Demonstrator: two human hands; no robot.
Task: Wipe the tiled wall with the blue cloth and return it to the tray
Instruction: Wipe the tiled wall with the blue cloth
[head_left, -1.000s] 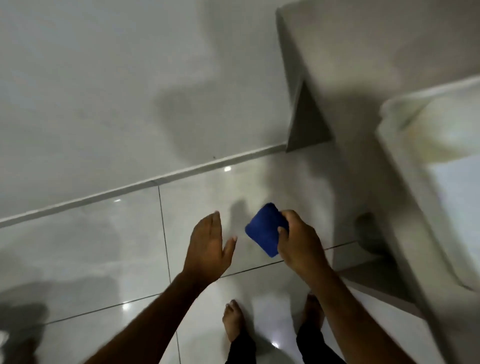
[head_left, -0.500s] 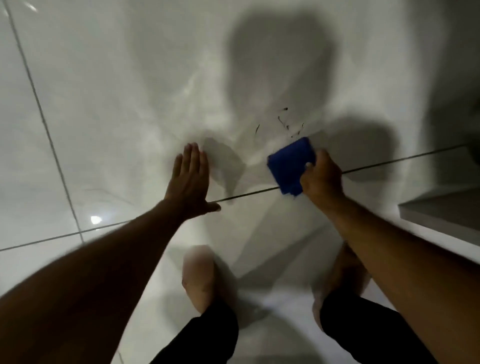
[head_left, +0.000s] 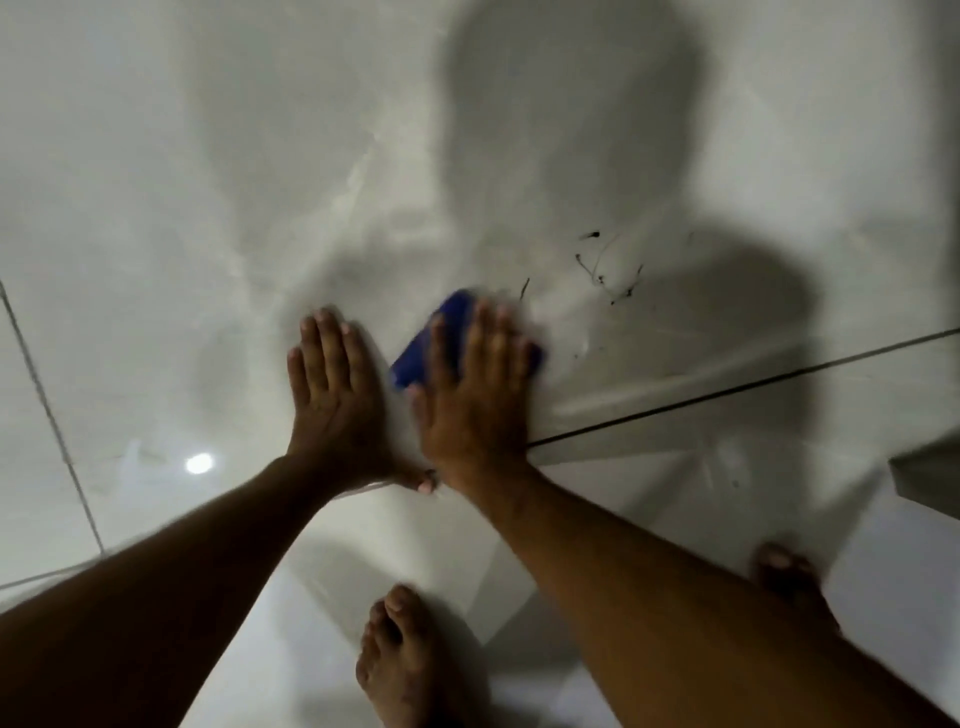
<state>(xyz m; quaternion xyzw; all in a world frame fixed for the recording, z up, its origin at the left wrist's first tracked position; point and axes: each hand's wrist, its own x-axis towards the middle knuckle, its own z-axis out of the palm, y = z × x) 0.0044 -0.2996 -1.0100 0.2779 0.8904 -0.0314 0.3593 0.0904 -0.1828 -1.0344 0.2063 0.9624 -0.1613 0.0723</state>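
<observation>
The right hand (head_left: 475, 384) lies flat, fingers spread, pressing the blue cloth (head_left: 421, 348) to the tiled wall (head_left: 260, 156); the left hand (head_left: 332, 384) lies open and empty. Dark marks (head_left: 605, 273) at two o'clock could smear.

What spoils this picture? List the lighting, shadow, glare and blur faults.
Head view: dim overall; a big head-and-shoulders shadow falls on the wall; a lamp's glare spot shines on the tile; the right hand and blue cloth are motion-blurred.
</observation>
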